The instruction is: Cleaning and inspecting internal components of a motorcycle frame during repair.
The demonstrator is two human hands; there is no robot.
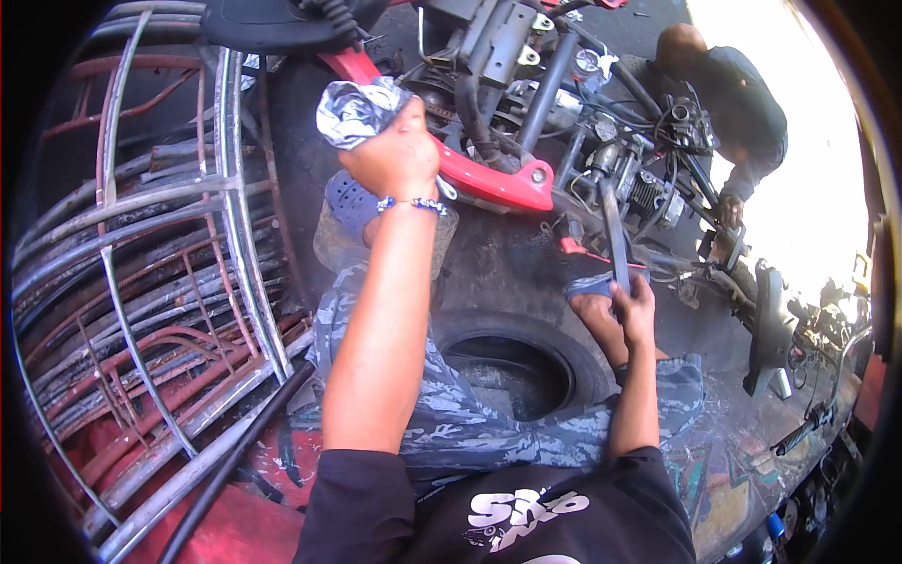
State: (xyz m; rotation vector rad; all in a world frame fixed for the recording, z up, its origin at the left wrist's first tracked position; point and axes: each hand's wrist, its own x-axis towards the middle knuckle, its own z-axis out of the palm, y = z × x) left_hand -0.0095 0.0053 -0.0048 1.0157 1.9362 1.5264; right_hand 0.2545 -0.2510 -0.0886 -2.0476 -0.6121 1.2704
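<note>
My left hand (395, 155) is raised and closed on a crumpled grey and white rag (355, 110), pressed against the red frame bar (489, 179) of a stripped motorcycle. A blue bead bracelet sits on that wrist. My right hand (637, 305) grips the lower end of a dark metal tube (613, 230) that slants up toward the engine (639, 179). My knees in blue camouflage trousers straddle an old tyre (526, 329) lying flat below the hands.
A rusty metal rack of bars (150, 273) fills the left side. Another person in a dark top (742, 103) bends over the motorcycle's far side at upper right. Loose parts and a dark bracket (770, 329) lie on the greasy ground at right.
</note>
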